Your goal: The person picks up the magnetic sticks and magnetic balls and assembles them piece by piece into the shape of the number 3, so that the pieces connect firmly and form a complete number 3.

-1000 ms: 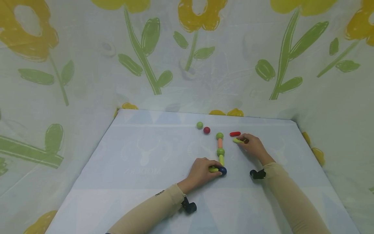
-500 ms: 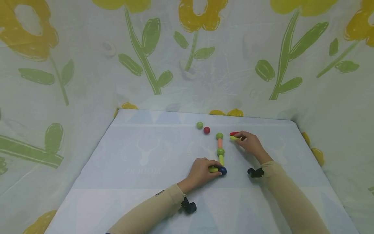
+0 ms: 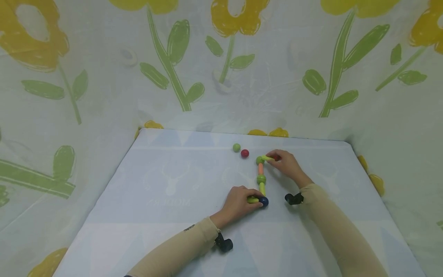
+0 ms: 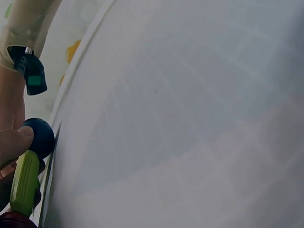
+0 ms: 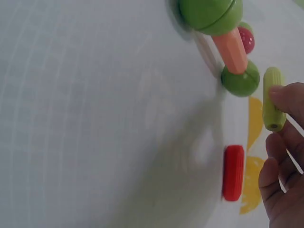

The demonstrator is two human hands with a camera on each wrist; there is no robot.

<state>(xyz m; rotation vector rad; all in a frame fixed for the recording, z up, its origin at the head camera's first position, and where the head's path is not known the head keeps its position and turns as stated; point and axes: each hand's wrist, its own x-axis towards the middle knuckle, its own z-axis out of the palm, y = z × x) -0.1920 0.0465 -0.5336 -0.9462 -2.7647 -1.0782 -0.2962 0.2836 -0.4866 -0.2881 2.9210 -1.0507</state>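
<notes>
A flower-printed cloth backdrop (image 3: 263,96) encloses a pale table (image 3: 155,173) carrying a chain of balls and rods. The left hand's grip (image 3: 238,201) pinches the navy ball (image 3: 264,202) at its near end, thumb against it. The right hand's grip (image 3: 285,164) holds a yellow-green stick (image 5: 272,107) between thumb and fingers, its tip raised beside the far green ball (image 3: 259,161); the wrist view shows a gap between them. No hand steadies that ball, so a sideways push could swing the chain or loosen the orange rod (image 3: 261,169). Any hole facing the stick cannot be made out, so a tilted tip might skid off and twist within the pinch. The red rod (image 5: 233,173) lies below the right hand, where a dipping finger could knock it; the loose red ball (image 3: 245,153) could roll if bumped.
</notes>
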